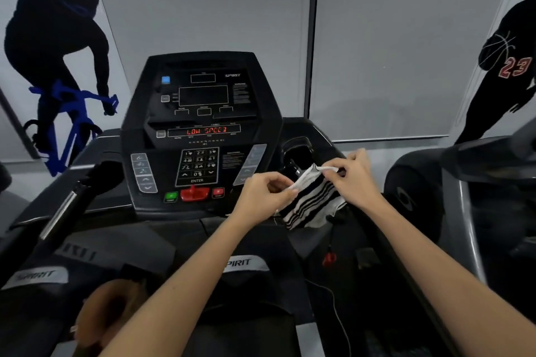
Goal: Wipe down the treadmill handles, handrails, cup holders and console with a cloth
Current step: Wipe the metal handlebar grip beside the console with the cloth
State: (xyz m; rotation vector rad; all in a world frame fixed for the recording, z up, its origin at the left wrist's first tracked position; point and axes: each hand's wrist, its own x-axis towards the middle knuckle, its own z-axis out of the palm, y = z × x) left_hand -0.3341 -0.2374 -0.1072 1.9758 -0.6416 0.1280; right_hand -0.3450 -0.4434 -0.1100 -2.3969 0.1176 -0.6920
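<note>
Right of centre in the frame, my left hand (262, 193) and my right hand (358, 180) each pinch the white hem of a soft, dark-striped cloth (314, 203). It is held between them just below the deep, rounded cup holder (300, 151). Its limp folds droop, perhaps brushing the matte black console (203, 124) at its lower right corner.

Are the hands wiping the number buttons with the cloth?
No, the left hand and right hand pinch the striped cloth right of the keypad, near the cup holder.

Gym: treadmill console (203, 130), sports murals (58, 66)
</note>
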